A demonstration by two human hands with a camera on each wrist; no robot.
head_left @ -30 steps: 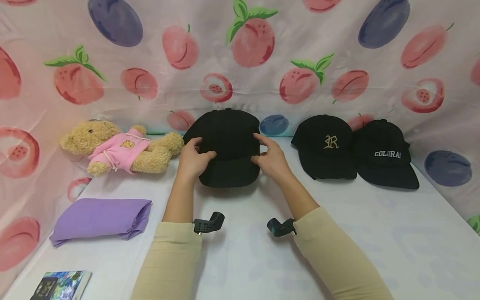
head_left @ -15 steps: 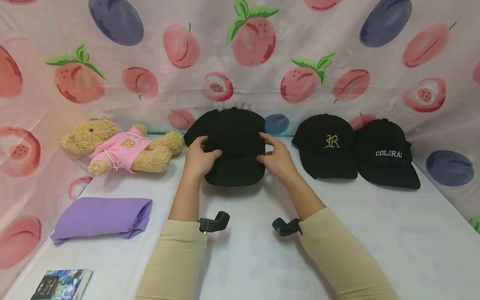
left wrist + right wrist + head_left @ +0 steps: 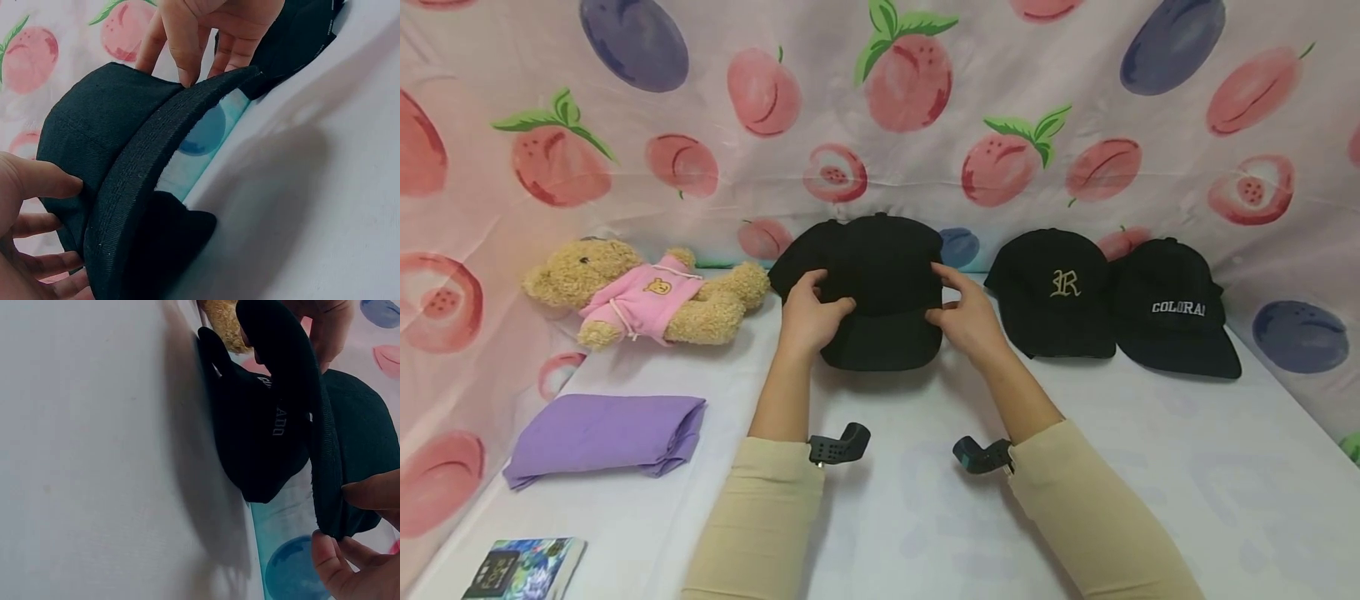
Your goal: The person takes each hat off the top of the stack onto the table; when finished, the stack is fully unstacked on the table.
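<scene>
Both hands hold a plain black baseball cap (image 3: 883, 275) near the back of the table, its brim toward me. My left hand (image 3: 811, 321) pinches the left side between thumb and fingers; my right hand (image 3: 972, 321) pinches the right side by the brim. In the wrist views the held cap stands off the tabletop, with a shadow below. Behind and left of it is another black cap (image 3: 797, 258), mostly hidden in the head view. The right wrist view shows partly covered white letters on that rear cap (image 3: 256, 444).
Rightward stand a black cap with a gold R (image 3: 1048, 292) and one with white lettering (image 3: 1176, 308). A teddy bear in pink (image 3: 647, 292) lies on the left, above folded purple cloth (image 3: 602, 437) and a book (image 3: 523, 569). A fruit-print curtain (image 3: 910, 175) hangs behind.
Both hands have carried the held black cap a little to the right. More of the cap behind it shows at the left. The other objects stay where they were.
</scene>
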